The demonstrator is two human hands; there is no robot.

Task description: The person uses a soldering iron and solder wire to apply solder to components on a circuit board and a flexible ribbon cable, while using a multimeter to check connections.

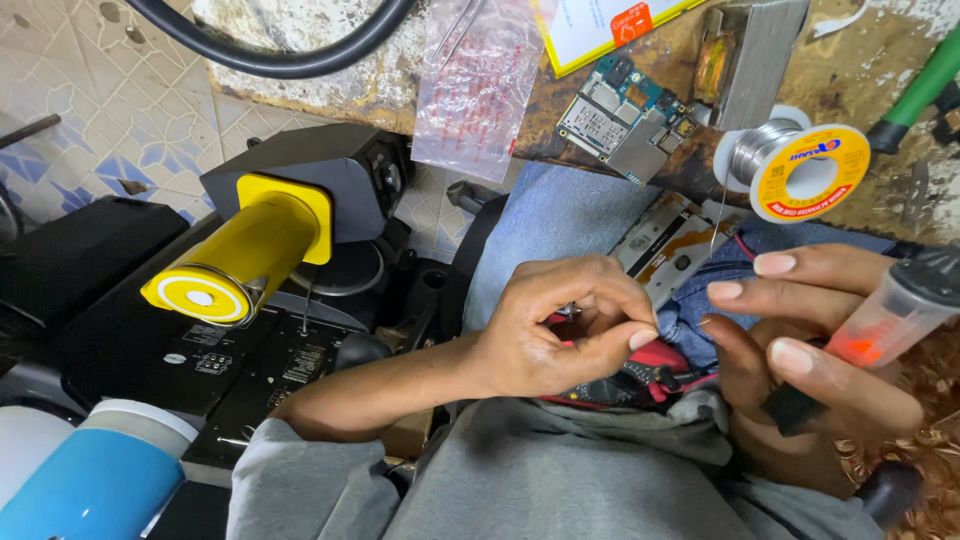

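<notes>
The left hand (560, 330) pinches its fingertips shut on a small red-and-black part (655, 368) lying right under them, while the right hand (800, 350) grips a translucent soldering iron (895, 315), whose tip, hidden behind the fingers, could singe skin.

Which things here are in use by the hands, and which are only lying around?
In use:
left hand
right hand
translucent tool with red glow
small red and black part

Lying about:
solder spool
loose circuit board
yellow cylinder
plastic bag
</notes>
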